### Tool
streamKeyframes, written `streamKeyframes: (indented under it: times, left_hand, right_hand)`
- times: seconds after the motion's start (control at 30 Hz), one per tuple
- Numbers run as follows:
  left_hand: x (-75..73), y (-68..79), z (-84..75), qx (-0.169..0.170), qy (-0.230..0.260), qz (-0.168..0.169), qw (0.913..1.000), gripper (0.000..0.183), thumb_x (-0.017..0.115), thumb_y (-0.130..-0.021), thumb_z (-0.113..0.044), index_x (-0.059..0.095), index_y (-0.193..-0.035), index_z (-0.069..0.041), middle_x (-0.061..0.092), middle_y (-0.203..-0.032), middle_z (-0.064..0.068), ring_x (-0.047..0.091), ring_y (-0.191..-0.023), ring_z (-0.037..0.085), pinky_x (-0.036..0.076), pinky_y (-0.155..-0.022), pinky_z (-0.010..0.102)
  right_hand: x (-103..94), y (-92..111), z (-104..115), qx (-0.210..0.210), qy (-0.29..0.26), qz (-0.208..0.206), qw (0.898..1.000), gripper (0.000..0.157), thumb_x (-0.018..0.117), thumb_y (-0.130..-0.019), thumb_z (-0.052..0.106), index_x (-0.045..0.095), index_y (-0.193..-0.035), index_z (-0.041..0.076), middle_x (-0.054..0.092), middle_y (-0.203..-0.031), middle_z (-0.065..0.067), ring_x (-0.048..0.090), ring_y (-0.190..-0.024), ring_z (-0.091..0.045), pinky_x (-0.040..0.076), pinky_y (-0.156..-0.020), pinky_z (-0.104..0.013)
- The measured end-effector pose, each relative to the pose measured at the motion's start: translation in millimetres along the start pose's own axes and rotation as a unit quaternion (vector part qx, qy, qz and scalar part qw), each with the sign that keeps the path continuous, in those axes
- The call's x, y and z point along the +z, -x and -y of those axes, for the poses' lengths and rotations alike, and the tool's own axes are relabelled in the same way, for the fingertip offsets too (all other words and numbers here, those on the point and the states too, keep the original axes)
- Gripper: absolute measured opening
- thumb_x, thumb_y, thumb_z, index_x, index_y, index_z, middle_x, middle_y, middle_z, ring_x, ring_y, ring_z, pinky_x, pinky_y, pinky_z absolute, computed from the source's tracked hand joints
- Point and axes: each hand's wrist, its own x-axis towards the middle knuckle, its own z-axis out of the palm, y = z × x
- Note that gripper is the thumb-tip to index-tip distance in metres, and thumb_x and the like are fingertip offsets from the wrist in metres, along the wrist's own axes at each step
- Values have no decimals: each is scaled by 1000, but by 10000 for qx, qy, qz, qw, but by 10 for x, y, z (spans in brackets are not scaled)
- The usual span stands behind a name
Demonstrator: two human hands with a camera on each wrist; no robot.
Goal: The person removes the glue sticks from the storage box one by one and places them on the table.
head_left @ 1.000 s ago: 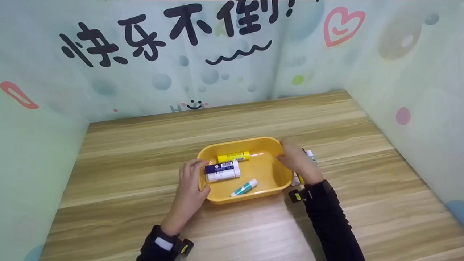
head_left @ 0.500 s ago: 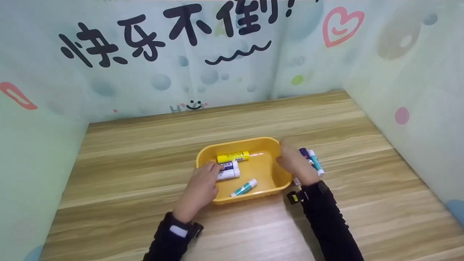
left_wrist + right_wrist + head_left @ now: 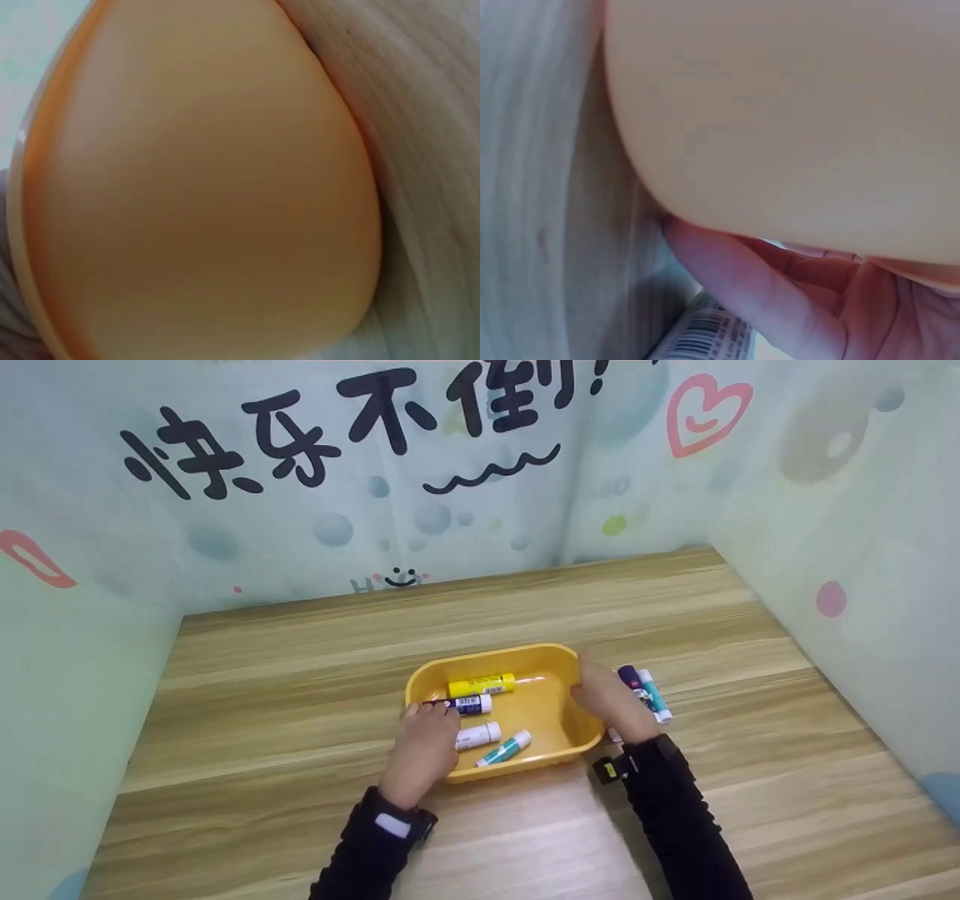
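Note:
A yellow plastic tray (image 3: 540,720) rests on the table with several glue sticks inside. My right hand (image 3: 607,697) grips its right end; in the right wrist view a digit presses along the outer wall. My left hand (image 3: 424,742) reaches over the left end, its fingers curled over a white glue stick (image 3: 478,736) whose near part it hides. Its fingertips overlap the left end of a dark blue glue stick (image 3: 471,704). Behind these lies a yellow glue stick (image 3: 481,684); a small teal and white one (image 3: 505,749) lies at the front.
Right of the tray, partly behind my right hand, lie a dark purple glue stick (image 3: 634,681) and a teal and white one (image 3: 655,696). A printed cloth wall (image 3: 465,525) backs the wooden table (image 3: 285,682), with more walls at both sides.
My left hand has moved from the tray's left rim in over the glue sticks. The white stick has shifted toward me, apart from the dark blue one. The right hand stays at the tray.

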Motion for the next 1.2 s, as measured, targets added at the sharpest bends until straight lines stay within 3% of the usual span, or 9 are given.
streamKeyframes:
  times: [0.2, 0.37, 0.47, 0.57, 0.7, 0.77, 0.97, 1.07, 1.2]
  left_hand:
    - [-22, 3, 5, 143, 77, -250, 9996, 37, 66, -75, -15, 59, -108, 0, 63, -104, 13, 56, -98, 28, 37, -89, 39]
    - [-60, -12, 22, 96, 1056, -403, 9936, 29, 65, -79, -24, 59, -102, -6, 63, -97, 9, 56, -93, 25, 36, -86, 39]
    - [-105, -16, 28, -9, 1990, -530, 9786, 29, 66, -79, -28, 59, -99, -8, 61, -95, 5, 53, -90, 21, 37, -84, 38]
    - [-151, -15, 51, -48, 2878, -752, 9547, 30, 68, -78, -27, 58, -97, -7, 59, -94, 5, 52, -85, 19, 41, -79, 36]
    - [-225, -10, 115, -221, 4050, -921, 9094, 28, 67, -80, -25, 57, -100, -7, 58, -98, 7, 53, -86, 17, 46, -75, 29]
    - [-312, 15, 142, -351, 4630, -932, 8807, 30, 66, -80, -23, 56, -103, -6, 59, -100, 9, 54, -88, 18, 48, -75, 28]
    - [-565, 98, 257, -851, 6360, -725, 7635, 36, 67, -80, -18, 49, -107, 0, 56, -109, 17, 58, -100, 25, 51, -84, 29]
    - [-525, 85, 380, -832, 6913, -742, 7139, 37, 66, -81, -20, 46, -104, -1, 55, -112, 18, 58, -105, 30, 51, -84, 29]
    - [-572, 141, 519, -694, 7141, -830, 6917, 36, 64, -82, -19, 44, -104, 1, 55, -112, 20, 59, -105, 32, 50, -87, 35]
  right_hand:
    - [-8, -17, 11, 53, 5, 78, 10000, 39, 44, -83, 1, 42, -122, -5, 57, -109, -25, 55, -98, -36, 44, -89, -48]
    - [-16, -20, 18, 216, -46, 147, 9996, 42, 44, -83, 1, 40, -124, -5, 56, -111, -26, 55, -99, -36, 45, -89, -48]
    - [-15, -15, 17, 281, -50, 181, 9994, 42, 44, -84, 2, 38, -125, -5, 56, -111, -26, 55, -98, -36, 46, -87, -47]
    - [-13, -11, 15, 193, -13, 130, 9997, 41, 45, -84, 3, 40, -124, -6, 57, -109, -26, 56, -95, -35, 47, -84, -46]
    - [-11, -13, 10, -6, 50, 19, 10000, 38, 46, -83, 2, 45, -121, -6, 59, -107, -26, 56, -92, -34, 46, -83, -47]
    - [-6, -17, 9, 12, 35, 31, 10000, 38, 46, -83, 2, 45, -121, -5, 59, -108, -26, 56, -94, -34, 46, -84, -47]
    - [4, -30, 14, 202, 49, 154, 9997, 40, 46, -85, 2, 43, -124, -3, 58, -110, -24, 56, -94, -33, 46, -85, -45]
    - [-4, -22, 18, 175, 54, 124, 9998, 41, 46, -84, 1, 42, -125, -4, 58, -110, -25, 56, -93, -34, 47, -84, -46]
    - [-2, -23, 23, 80, 123, 52, 9999, 42, 46, -83, 0, 42, -124, -5, 57, -110, -26, 56, -96, -36, 46, -86, -47]
